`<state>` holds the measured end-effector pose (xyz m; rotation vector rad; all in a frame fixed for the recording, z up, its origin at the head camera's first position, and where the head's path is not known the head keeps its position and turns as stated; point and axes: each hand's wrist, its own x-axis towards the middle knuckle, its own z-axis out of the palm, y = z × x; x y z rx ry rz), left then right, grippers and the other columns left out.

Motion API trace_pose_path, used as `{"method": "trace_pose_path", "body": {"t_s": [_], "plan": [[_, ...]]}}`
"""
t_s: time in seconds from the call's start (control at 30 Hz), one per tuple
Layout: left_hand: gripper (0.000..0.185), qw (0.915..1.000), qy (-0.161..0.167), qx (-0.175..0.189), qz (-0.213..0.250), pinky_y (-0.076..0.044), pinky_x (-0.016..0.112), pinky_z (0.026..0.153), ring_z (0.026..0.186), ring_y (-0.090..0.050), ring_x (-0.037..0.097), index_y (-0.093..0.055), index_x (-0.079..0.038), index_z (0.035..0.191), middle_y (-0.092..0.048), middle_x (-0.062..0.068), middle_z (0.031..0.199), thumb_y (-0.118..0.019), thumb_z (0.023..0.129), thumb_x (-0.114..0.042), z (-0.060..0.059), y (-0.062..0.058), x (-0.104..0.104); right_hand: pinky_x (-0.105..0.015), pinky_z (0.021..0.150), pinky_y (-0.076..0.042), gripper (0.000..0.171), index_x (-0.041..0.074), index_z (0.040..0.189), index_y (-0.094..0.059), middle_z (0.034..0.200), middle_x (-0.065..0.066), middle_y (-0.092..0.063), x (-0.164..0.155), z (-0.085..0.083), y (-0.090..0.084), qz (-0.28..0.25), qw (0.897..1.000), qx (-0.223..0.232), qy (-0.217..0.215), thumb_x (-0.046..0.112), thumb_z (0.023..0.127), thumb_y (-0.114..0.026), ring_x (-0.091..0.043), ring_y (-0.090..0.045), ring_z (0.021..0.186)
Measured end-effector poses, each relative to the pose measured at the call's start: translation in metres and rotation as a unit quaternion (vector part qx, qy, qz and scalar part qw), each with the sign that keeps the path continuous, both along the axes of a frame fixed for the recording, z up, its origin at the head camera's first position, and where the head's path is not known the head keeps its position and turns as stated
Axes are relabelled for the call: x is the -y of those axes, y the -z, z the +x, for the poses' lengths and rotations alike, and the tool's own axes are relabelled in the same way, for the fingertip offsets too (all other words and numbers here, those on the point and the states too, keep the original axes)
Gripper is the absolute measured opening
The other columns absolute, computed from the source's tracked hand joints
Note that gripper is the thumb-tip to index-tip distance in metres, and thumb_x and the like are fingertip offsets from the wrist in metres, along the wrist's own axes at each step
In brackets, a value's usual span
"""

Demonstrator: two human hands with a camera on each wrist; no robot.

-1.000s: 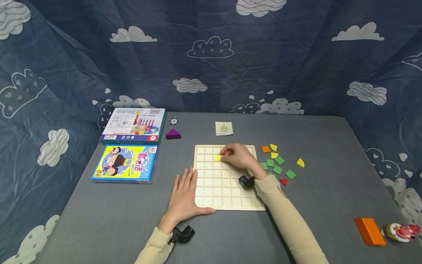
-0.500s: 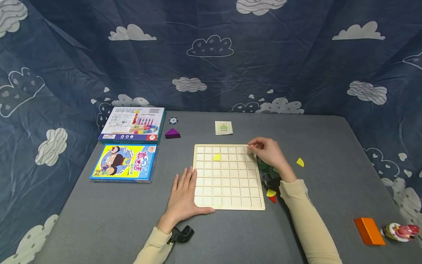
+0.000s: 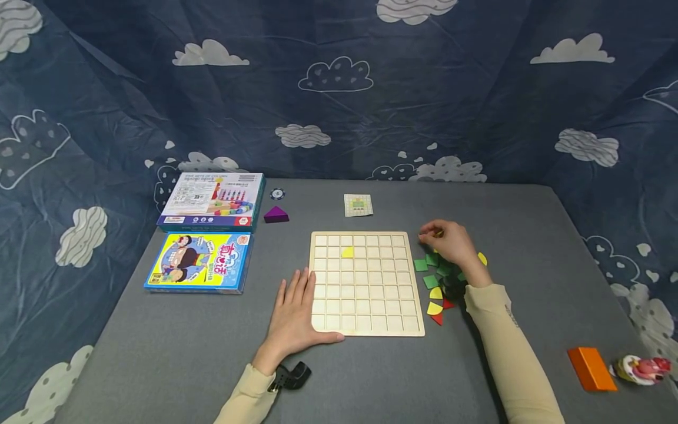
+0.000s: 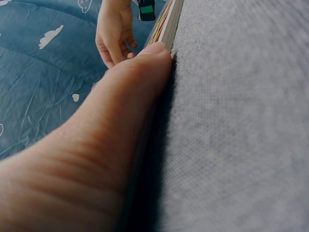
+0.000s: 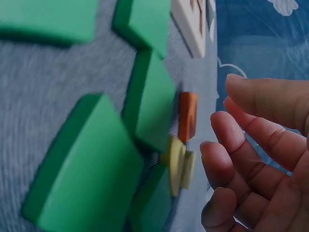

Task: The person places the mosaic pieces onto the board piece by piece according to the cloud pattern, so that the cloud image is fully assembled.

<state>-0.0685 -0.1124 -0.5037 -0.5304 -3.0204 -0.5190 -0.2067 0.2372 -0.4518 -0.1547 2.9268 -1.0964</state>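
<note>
- The left hand [image 3: 293,315] is lying flat on the grey table [image 3: 175,347], fingers straight and holding nothing, at lower centre of the head view; its thumb is touching the lower left corner of the wooden grid board [image 3: 366,312].
- In the left wrist view, the thumb [image 4: 120,111] is pressing along the board's edge [image 4: 166,29].
- The right hand [image 3: 450,247] is hovering right of the board's upper right corner, over a scatter of green tiles [image 3: 430,281], with its fingers loosely curled.
- In the right wrist view, the fingers [image 5: 241,145] are hanging bent above the green tiles [image 5: 149,101], close to an orange tile [image 5: 187,116] and yellow pieces [image 5: 177,164]; they are gripping nothing that can be seen there.
- One yellow tile [image 3: 347,252] is sitting in the board's second row, upper left part of the grid.
- Yellow quarter-round pieces [image 3: 435,300] and a red triangle [image 3: 437,318] are lying just beside the board's right edge.
- Two game boxes [image 3: 203,235] are lying at left of the frame, with a purple wedge [image 3: 276,215] near them and a small card [image 3: 358,205] above the board.
- An orange block [image 3: 591,369] is resting at lower right.
</note>
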Motion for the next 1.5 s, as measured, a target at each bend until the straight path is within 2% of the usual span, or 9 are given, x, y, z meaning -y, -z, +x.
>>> {"method": "trace_pose_path", "body": {"t_s": [0.23, 0.5, 0.8, 0.97, 1.17, 1.5], "plan": [[0.133, 1.0, 0.0, 0.004, -0.006, 0.001, 0.047, 0.112, 0.143, -0.002, 0.027, -0.01, -0.004, 0.152, -0.011, 0.014, 0.157, -0.056, 0.059, -0.087, -0.001, 0.002, 0.0, -0.034, 0.062, -0.04, 0.025, 0.0, 0.108, -0.066, 0.086, -0.011, -0.061, -0.005, -0.006, 0.003, 0.03, 0.999, 0.038, 0.001, 0.018, 0.09, -0.066, -0.025, -0.053, 0.074], [0.133, 1.0, 0.0, 0.001, -0.007, 0.001, 0.047, 0.112, 0.143, -0.001, 0.027, -0.01, -0.003, 0.152, -0.009, 0.013, 0.157, -0.055, 0.059, -0.088, -0.001, 0.002, 0.001, -0.033, 0.059, -0.034, 0.026, -0.001, 0.112, -0.066, 0.081, -0.008, -0.057, -0.012, -0.01, 0.007, 0.063, 0.997, 0.044, -0.022, 0.013, 0.09, -0.067, -0.022, -0.047, 0.066], [0.133, 1.0, 0.003, 0.001, -0.004, 0.001, 0.048, 0.112, 0.143, -0.002, 0.028, -0.01, -0.003, 0.152, -0.009, 0.013, 0.157, -0.056, 0.059, -0.087, -0.001, 0.002, 0.001, -0.035, 0.061, -0.034, 0.026, 0.0, 0.105, -0.063, 0.079, -0.007, -0.052, -0.009, -0.011, 0.007, 0.083, 0.995, 0.055, -0.018, 0.019, 0.089, -0.069, -0.024, -0.046, 0.068], [0.133, 1.0, 0.002, 0.004, -0.002, 0.001, 0.047, 0.112, 0.143, -0.001, 0.028, -0.01, -0.003, 0.152, -0.009, 0.013, 0.157, -0.056, 0.059, -0.087, -0.001, 0.001, 0.001, -0.036, 0.062, -0.032, 0.023, 0.001, 0.099, -0.059, 0.079, -0.009, -0.049, -0.007, -0.007, 0.005, 0.079, 0.996, 0.038, -0.017, 0.016, 0.086, -0.072, -0.026, -0.045, 0.071], [0.133, 1.0, 0.001, 0.007, 0.0, 0.002, 0.046, 0.112, 0.143, -0.001, 0.027, -0.01, -0.003, 0.152, -0.009, 0.013, 0.157, -0.057, 0.059, -0.086, -0.002, 0.0, 0.0, -0.036, 0.062, -0.037, 0.02, 0.003, 0.093, -0.056, 0.083, -0.011, -0.056, -0.003, 0.0, 0.005, 0.064, 0.998, 0.015, -0.006, 0.013, 0.086, -0.072, -0.027, -0.05, 0.072], [0.133, 1.0, 0.001, 0.006, 0.001, 0.002, 0.046, 0.112, 0.143, -0.002, 0.028, -0.01, -0.003, 0.152, -0.01, 0.014, 0.157, -0.057, 0.059, -0.086, -0.002, 0.0, 0.001, -0.036, 0.06, -0.038, 0.015, 0.003, 0.096, -0.055, 0.088, -0.013, -0.057, -0.003, 0.009, 0.014, 0.028, 0.999, -0.011, -0.02, 0.009, 0.089, -0.067, -0.026, -0.049, 0.07]]}}
